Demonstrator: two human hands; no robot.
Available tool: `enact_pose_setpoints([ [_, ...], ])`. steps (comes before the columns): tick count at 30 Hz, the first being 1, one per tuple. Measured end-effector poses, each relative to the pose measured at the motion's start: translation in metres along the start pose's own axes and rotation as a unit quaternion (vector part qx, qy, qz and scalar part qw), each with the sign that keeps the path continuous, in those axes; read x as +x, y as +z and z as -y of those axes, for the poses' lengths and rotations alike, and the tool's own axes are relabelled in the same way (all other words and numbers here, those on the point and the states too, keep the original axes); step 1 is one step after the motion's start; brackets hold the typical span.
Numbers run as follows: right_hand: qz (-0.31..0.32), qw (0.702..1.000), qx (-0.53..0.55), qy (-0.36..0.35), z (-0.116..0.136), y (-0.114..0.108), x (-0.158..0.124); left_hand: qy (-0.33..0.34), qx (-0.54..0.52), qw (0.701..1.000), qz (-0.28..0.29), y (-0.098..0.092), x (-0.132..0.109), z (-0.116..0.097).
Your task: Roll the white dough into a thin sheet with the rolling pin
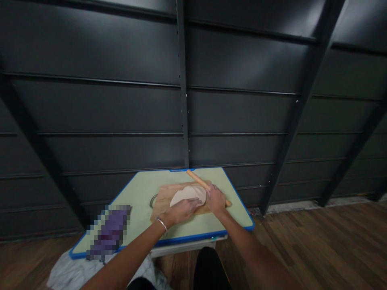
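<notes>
A flat, pale sheet of dough (184, 194) lies on a wooden cutting board (162, 198) with a metal handle at its left end. Across the dough's near side rests my left hand (184, 210), fingers stretched out flat and a bracelet on its wrist. My right hand (216, 197) is closed around a wooden rolling pin (196, 177) at the board's right side. The pin slants from the table's far edge down to the right, just beside the dough. Part of the dough is covered by my left hand.
Under the board is a pale green table (136, 219) with a blue rim. A purple, pixelated item (111, 232) lies on its left side. White cloth (68, 272) hangs below the left corner. A dark panelled wall (136, 108) stands behind, above a wood floor (311, 237).
</notes>
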State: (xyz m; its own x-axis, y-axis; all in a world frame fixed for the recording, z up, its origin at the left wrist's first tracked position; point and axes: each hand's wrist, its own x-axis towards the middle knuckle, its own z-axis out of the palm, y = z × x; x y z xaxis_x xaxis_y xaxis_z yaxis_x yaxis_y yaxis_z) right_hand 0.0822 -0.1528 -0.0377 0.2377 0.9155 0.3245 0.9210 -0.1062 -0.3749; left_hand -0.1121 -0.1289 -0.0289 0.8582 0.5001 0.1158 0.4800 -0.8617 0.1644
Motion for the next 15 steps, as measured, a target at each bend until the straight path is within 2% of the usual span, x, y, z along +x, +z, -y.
enact_pose_setpoints([
  [3, -0.009, 0.997, 0.05, -0.05, -0.008, 0.007, 0.007, 0.04, -0.036, 0.998, 0.016, -0.001, -0.022, 0.006],
  [7, 0.003, 0.976, 0.142, -0.164, -0.015, 0.011, 0.022, 0.038, -0.038, 0.998, 0.03, -0.005, -0.04, 0.012],
  [11, 0.042, 0.953, 0.153, -0.256, -0.014, 0.009, 0.036, 0.033, -0.026, 0.998, 0.047, -0.007, -0.045, 0.004],
  [15, 0.055, 0.927, 0.15, -0.34, -0.016, 0.008, 0.039, 0.009, -0.015, 0.998, 0.061, -0.01, -0.057, -0.006],
])
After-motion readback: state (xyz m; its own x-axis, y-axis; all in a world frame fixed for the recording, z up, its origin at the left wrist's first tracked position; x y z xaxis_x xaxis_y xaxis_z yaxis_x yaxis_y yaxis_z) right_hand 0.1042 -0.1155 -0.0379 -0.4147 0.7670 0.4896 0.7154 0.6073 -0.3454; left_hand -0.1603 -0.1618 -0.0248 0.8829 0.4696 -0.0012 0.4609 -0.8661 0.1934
